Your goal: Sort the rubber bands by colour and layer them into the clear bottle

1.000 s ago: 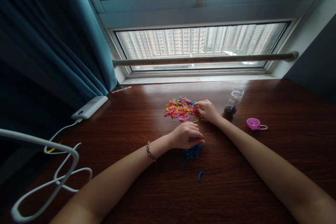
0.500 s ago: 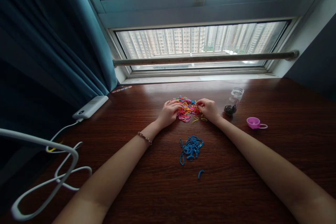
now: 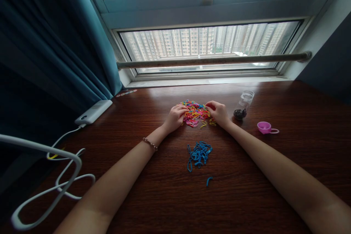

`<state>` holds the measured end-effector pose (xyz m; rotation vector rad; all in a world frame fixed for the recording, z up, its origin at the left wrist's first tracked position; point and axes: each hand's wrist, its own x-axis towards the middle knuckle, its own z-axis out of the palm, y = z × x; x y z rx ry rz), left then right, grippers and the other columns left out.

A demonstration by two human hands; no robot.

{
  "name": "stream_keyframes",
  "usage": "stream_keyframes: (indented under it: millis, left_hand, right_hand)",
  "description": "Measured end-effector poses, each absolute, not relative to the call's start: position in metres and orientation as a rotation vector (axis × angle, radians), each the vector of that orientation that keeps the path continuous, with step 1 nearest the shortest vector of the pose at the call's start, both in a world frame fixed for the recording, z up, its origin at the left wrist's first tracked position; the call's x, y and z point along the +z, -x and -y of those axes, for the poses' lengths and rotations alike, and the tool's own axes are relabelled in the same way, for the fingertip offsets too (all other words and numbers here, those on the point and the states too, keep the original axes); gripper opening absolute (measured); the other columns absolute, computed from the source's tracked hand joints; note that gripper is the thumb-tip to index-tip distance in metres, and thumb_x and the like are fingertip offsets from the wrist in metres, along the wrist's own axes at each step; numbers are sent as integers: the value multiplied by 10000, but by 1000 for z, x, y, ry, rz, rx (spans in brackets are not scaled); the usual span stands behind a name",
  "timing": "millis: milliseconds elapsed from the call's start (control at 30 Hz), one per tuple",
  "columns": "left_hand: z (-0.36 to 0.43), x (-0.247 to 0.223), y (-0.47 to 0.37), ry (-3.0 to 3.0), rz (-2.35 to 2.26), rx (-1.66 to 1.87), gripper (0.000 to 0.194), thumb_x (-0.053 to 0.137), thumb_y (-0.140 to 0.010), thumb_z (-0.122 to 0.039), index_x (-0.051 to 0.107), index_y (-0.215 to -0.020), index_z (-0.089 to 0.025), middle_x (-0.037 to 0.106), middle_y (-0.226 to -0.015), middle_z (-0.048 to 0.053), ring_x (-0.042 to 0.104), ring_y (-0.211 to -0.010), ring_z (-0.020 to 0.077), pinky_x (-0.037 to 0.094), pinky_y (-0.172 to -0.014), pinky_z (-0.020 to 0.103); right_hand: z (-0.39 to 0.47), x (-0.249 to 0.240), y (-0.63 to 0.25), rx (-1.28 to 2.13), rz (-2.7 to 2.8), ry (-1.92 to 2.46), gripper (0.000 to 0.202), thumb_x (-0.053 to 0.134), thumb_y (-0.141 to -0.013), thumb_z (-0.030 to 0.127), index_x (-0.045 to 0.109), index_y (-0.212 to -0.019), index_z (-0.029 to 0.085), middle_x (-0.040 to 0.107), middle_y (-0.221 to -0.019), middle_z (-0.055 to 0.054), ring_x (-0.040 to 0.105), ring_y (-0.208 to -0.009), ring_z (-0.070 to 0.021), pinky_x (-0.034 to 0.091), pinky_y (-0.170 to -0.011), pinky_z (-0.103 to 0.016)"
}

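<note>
A pile of small multicoloured loops lies on the dark wooden table between my hands. My left hand rests at the pile's left edge, its fingers curled together over the loops; what they hold, if anything, is hidden. At the right edge, my right hand has thumb and fingertips pinched, too small to tell on what. Nearer to me is a separate heap of blue loops, with a single blue piece below it. Some yellow loops lie just under my right hand.
A clear jar with dark contents leans at the right, beside a pink cup with a handle. On the left are a white power bank, its looping white cable and a blue curtain. A window is behind the table.
Both hands have shifted very slightly at the pile's edges, and my right fingertips are a little higher. The view has moved a touch. Both heaps look much the same.
</note>
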<state>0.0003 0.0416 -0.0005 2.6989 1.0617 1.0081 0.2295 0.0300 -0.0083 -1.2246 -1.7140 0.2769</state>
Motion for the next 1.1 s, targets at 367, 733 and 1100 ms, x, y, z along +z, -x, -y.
stream_keyframes:
  millis: [367, 733, 1100]
  left_hand:
    - [-37, 0, -2, -2708, -1087, 861, 250, 450, -805, -125, 632, -949, -219, 637, -1049, 31, 496, -1099, 194, 307, -991, 453]
    - [-39, 2, 4, -2403, -1159, 1192, 78, 564, -751, -214, 624, -779, -172, 658, -825, 36, 611, -822, 178, 480, -795, 319]
    - [-41, 0, 5, -2335, -1240, 1291, 191, 497, -804, -216, 650, -912, -175, 676, -921, 58, 620, -870, 181, 486, -815, 326]
  right_hand:
    - [-29, -7, -229, 265, 1698, 1245, 182, 493, -776, 271, 642, -777, 167, 635, -667, -27, 552, -580, -145, 414, -592, -254]
    - [-29, -2, -226, 628, 1510, 1133, 196, 622, -695, 304, 652, -804, 144, 651, -716, -48, 578, -618, -147, 454, -582, -256]
    - [8, 47, -211, 1880, 2174, 749, 306, 681, -650, 358, 683, -846, 123, 668, -703, -46, 546, -458, -89, 402, -400, -178]
